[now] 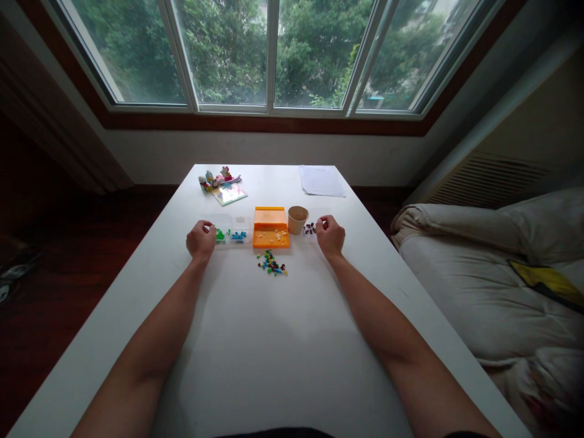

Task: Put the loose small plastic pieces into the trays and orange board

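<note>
My left hand (201, 241) is closed in a pinch at the left end of a clear plastic box, beside its green pieces (219, 235). Blue pieces (238, 236) lie in the same box. My right hand (331, 236), also with curled fingers, is by dark brown pieces (309, 229) in another clear container. Whatever either hand pinches is too small or hidden to make out. Between the hands stand an orange box (271, 243) with small pale pieces in it and a brown paper cup (298, 220). A mixed pile of small coloured bricks (272, 264) lies in front.
On the white table (283, 353), small toy figures (218, 177) and a shiny card (230, 193) lie at the back left. Sheets of paper (322, 180) are at the back right. A padded sofa (460, 267) stands to the right, and a window (269, 55) is ahead.
</note>
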